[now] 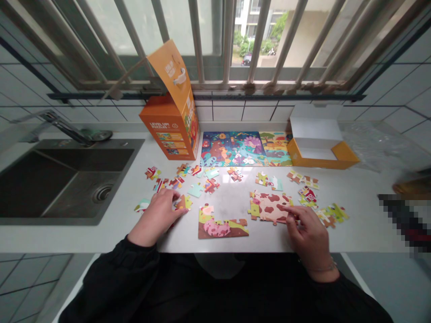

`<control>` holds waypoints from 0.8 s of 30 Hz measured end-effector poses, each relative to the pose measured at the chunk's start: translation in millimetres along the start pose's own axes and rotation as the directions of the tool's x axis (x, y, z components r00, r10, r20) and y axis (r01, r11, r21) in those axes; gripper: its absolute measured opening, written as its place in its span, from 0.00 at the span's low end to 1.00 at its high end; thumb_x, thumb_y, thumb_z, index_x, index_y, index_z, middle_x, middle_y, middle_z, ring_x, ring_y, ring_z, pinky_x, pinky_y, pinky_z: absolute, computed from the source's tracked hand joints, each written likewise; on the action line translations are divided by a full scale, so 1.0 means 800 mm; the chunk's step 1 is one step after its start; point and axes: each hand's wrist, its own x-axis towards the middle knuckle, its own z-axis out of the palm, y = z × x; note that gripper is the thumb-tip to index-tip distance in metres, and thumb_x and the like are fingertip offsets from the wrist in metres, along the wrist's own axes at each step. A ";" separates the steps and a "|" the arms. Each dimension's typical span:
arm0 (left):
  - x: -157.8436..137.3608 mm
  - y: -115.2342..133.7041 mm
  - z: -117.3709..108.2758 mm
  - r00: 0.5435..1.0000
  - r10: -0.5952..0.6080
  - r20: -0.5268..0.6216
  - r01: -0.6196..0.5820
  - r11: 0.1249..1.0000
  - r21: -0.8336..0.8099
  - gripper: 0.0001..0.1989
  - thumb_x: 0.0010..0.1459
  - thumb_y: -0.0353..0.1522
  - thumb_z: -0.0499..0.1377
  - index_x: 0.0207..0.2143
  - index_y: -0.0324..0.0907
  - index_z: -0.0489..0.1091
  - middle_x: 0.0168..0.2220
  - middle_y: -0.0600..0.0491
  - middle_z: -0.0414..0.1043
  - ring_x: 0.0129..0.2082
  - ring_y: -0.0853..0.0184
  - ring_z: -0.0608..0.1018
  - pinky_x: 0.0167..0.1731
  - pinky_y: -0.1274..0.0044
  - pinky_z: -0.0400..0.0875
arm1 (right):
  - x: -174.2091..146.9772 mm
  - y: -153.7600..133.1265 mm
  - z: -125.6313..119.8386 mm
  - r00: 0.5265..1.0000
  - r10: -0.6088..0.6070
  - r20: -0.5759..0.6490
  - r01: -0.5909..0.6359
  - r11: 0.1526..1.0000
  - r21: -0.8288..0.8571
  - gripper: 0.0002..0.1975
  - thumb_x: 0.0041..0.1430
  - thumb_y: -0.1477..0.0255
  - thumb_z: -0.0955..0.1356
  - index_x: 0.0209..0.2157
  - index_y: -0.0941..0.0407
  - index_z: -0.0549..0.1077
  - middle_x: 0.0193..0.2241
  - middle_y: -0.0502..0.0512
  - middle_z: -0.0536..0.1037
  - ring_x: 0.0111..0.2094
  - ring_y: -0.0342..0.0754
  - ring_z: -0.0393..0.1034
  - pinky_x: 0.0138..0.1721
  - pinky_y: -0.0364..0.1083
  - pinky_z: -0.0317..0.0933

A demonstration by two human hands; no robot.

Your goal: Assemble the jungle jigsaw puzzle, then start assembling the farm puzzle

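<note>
My left hand [160, 214] rests on the counter at the left, thumb stretched away from the bent fingers. A brown and green puzzle piece [183, 202] lies by its fingertips. On the right, my right hand [309, 231] grips the near right edge of a joined cow puzzle section [269, 206], index finger on top and thumb at the side. Between the hands lies a joined L-shaped pig section [217, 229], flat on the counter. Several loose pieces, such as a red and teal one [211, 185], spread beyond both hands. The left fingertips are partly hidden.
An orange puzzle box [170, 130] stands with its lid up at the back. Beside it lie assembled puzzles [232, 148] and an open yellow box [323, 159]. A sink [90, 215] is at the left, clear plastic wrap [373, 143] at the right.
</note>
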 end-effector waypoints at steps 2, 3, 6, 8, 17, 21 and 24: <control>-0.001 -0.003 0.001 0.999 0.019 -0.033 -0.018 1.000 0.016 0.25 0.55 0.43 0.69 0.51 0.39 0.76 0.52 0.40 0.76 0.55 0.45 0.77 0.59 0.60 0.70 | 0.000 -0.001 0.000 1.000 0.000 -0.003 0.000 1.000 0.000 0.12 0.74 0.71 0.66 0.50 0.53 0.82 0.43 0.58 0.82 0.43 0.55 0.77 0.48 0.55 0.70; -0.003 -0.004 0.002 0.999 0.039 -0.037 -0.039 0.999 0.018 0.24 0.57 0.43 0.69 0.52 0.40 0.76 0.52 0.41 0.76 0.56 0.45 0.76 0.59 0.60 0.70 | 0.001 -0.001 -0.001 1.000 -0.003 -0.004 0.003 1.000 0.000 0.12 0.74 0.71 0.66 0.50 0.54 0.82 0.43 0.58 0.82 0.43 0.54 0.76 0.48 0.54 0.70; -0.004 -0.005 0.001 0.996 0.091 -0.012 -0.091 0.996 0.006 0.19 0.59 0.41 0.67 0.50 0.42 0.76 0.50 0.43 0.75 0.53 0.48 0.76 0.58 0.61 0.70 | 0.001 -0.002 -0.001 1.000 -0.014 -0.006 0.014 1.000 -0.003 0.12 0.74 0.71 0.66 0.50 0.54 0.82 0.42 0.58 0.81 0.43 0.54 0.76 0.48 0.54 0.70; 0.000 -0.004 -0.002 0.995 0.102 0.002 -0.102 0.995 -0.011 0.17 0.58 0.40 0.67 0.47 0.43 0.76 0.48 0.44 0.74 0.52 0.48 0.76 0.56 0.61 0.70 | 0.001 -0.002 0.000 1.000 -0.018 -0.007 0.018 1.000 -0.008 0.12 0.74 0.72 0.66 0.50 0.55 0.82 0.42 0.58 0.81 0.43 0.54 0.76 0.48 0.54 0.70; 0.003 0.017 -0.022 0.981 0.177 0.075 -0.142 0.931 -0.335 0.07 0.65 0.38 0.62 0.42 0.47 0.68 0.39 0.54 0.76 0.40 0.59 0.78 0.43 0.71 0.70 | 0.000 -0.006 -0.001 0.999 -0.030 -0.016 0.030 0.999 0.017 0.11 0.73 0.71 0.67 0.50 0.53 0.81 0.44 0.59 0.82 0.45 0.55 0.77 0.49 0.56 0.73; -0.011 0.052 -0.037 0.939 0.334 0.084 -0.241 0.812 -0.531 0.13 0.75 0.41 0.56 0.51 0.47 0.77 0.47 0.50 0.81 0.46 0.60 0.81 0.48 0.70 0.74 | 0.014 -0.058 -0.004 0.997 -0.056 0.047 0.046 0.980 0.192 0.11 0.72 0.74 0.68 0.51 0.51 0.80 0.46 0.58 0.83 0.48 0.54 0.79 0.51 0.54 0.74; -0.020 0.085 -0.040 0.899 0.422 0.115 -0.265 0.734 -0.625 0.19 0.74 0.41 0.59 0.63 0.51 0.76 0.49 0.50 0.82 0.48 0.60 0.82 0.50 0.70 0.75 | 0.034 -0.113 0.000 0.975 -0.062 0.214 -0.027 0.921 0.390 0.10 0.73 0.73 0.69 0.51 0.51 0.79 0.43 0.56 0.84 0.40 0.49 0.80 0.45 0.50 0.75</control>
